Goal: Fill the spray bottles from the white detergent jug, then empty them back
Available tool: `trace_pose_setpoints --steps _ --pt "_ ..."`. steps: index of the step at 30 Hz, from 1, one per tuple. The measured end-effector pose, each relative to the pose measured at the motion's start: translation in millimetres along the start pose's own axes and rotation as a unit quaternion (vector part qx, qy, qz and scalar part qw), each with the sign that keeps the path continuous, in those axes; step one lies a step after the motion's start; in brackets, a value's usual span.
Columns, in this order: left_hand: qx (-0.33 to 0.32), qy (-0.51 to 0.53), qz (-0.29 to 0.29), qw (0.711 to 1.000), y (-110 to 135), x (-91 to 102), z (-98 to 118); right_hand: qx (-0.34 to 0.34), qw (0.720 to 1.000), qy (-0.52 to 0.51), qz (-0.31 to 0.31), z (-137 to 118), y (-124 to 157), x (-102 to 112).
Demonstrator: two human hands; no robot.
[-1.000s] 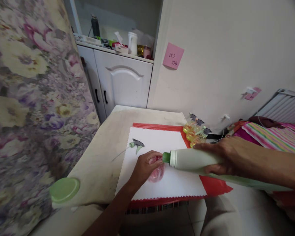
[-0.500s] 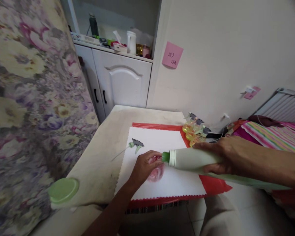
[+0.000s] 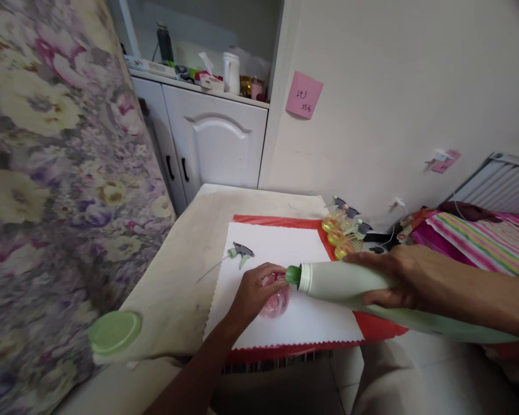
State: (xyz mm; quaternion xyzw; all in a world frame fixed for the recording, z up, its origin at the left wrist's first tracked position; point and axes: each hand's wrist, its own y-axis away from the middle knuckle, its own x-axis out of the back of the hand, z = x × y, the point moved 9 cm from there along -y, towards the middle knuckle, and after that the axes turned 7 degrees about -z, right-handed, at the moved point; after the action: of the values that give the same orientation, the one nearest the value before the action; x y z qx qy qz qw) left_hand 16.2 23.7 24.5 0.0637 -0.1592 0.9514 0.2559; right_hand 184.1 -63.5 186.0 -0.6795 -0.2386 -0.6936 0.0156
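My left hand [image 3: 259, 288] is closed around the upper part of a clear pink spray bottle [image 3: 277, 304], which stands without its top on a white sheet [image 3: 303, 328]. My right hand [image 3: 389, 276] grips a large pale green bottle [image 3: 337, 280] tilted nearly level. Its darker green spout [image 3: 293, 275] is right at the pink bottle's mouth, which my fingers partly hide; I cannot tell whether liquid is flowing. A grey and green trigger spray head [image 3: 241, 252] with a thin tube lies at the sheet's left edge.
Several spray bottles with yellow liquid [image 3: 338, 237] stand at the back right on a red sheet [image 3: 277, 221]. A round green lid [image 3: 115, 332] is at the front left. A floral curtain [image 3: 60, 173] hangs on the left; a white cabinet [image 3: 225, 144] stands behind the table.
Little differs. Both hands keep their hold, and the pale green bottle stays tilted at the pink bottle's mouth. The view has shifted very slightly.
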Motion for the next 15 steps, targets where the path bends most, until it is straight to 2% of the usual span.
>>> trace_pose_setpoints --steps 3,10,15 --pt "0.003 -0.005 -0.003 1.000 -0.2 -0.4 0.2 -0.003 1.000 0.002 -0.028 4.7 2.0 -10.5" --pt "-0.001 -0.010 -0.006 1.000 -0.8 -2.2 -1.3 -0.021 1.000 0.009 0.011 24.7 2.0 -28.7" --pt "-0.006 -0.013 -0.003 1.000 -0.7 -1.5 -0.6 -0.029 0.999 -0.015 0.005 33.8 3.0 -44.7"
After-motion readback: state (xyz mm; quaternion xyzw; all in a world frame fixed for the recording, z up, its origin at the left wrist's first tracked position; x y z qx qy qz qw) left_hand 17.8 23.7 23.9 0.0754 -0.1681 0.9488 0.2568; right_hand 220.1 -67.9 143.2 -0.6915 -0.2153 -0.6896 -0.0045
